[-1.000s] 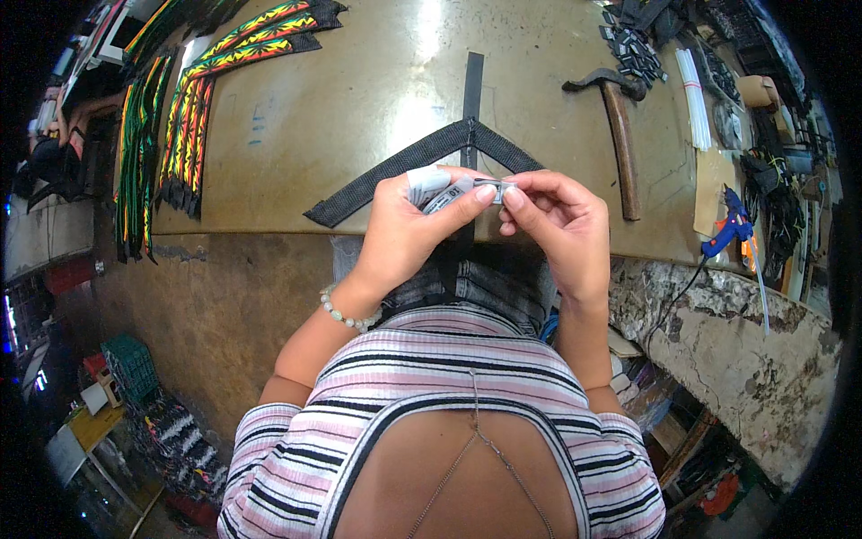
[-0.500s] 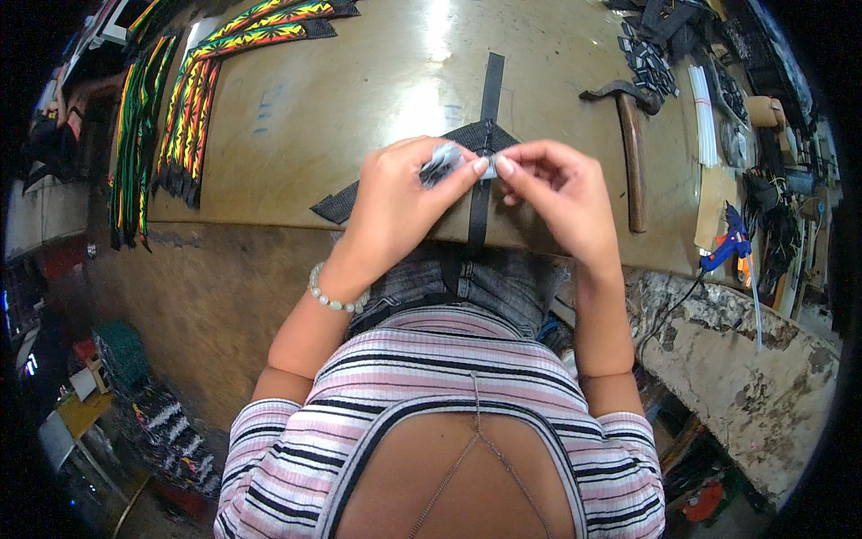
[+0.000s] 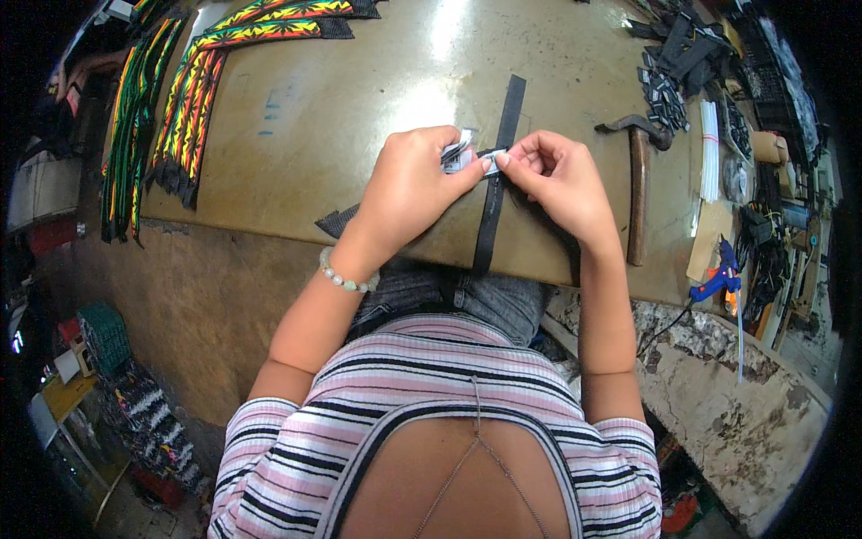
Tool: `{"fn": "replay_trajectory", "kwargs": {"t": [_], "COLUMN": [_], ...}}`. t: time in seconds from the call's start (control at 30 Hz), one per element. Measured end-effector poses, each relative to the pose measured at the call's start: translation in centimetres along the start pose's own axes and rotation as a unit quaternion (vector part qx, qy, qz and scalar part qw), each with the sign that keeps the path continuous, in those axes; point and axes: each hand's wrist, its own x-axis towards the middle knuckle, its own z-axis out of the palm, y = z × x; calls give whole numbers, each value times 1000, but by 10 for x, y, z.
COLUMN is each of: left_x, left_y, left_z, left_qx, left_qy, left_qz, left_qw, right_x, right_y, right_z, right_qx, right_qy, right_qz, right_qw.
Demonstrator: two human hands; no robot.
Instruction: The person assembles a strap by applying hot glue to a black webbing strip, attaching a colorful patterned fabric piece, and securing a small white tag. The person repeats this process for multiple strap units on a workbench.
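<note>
Two hands, one small pale tag at the black strap

Left hand: thumb and forefinger look nearly closed on the left end of the pale tag; other folded pale pieces jut from between thumb and fingers. Right hand: thumb and forefinger pinched on the tag's right end, remaining fingers loosely curled. Tag sits between the thumb tips, over the black strap; touching it or not, can't tell.

Handling, my judgement: light pinch, both ends level, tag square to strap; loose pieces tucked in the left palm, thumbs off the middle to avoid creasing.

Materials: tag thin, small, dark-marked; cloth or paper unclear. Strap flat, narrow, matte, running near to far. Coarse black mesh band pokes out left, by the near table edge. Table smooth, shiny, scuffed. Right: hammer, wooden handle, dark curved head. Far left: patterned strips, red-yellow-green, black ends.
</note>
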Motion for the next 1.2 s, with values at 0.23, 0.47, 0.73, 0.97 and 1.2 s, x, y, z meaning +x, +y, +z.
{"fn": "replay_trajectory", "kwargs": {"t": [0.23, 0.47, 0.73, 0.97, 1.2], "left_x": [-1, -5, -5, -4, -5], "left_y": [-4, -1, 0, -1, -8], "left_z": [7, 6, 7, 8, 9], "left_qx": [5, 8, 11, 3, 37], "left_qy": [27, 12, 10, 19, 17], "left_qz": [49, 15, 10, 29, 59], "left_qw": [998, 1000, 1000, 999, 997], "right_x": [4, -64, -96, -47, 11], "right_y": [1, -17, 9, -11, 1], "right_z": [4, -3, 54, 0, -15], "right_qx": [-41, -107, -276, -223, 34], "right_qy": [18, -13, 66, 19, -30], "right_qz": [-4, -124, -250, -292, -94], "right_qw": [999, 986, 926, 930, 995]}}
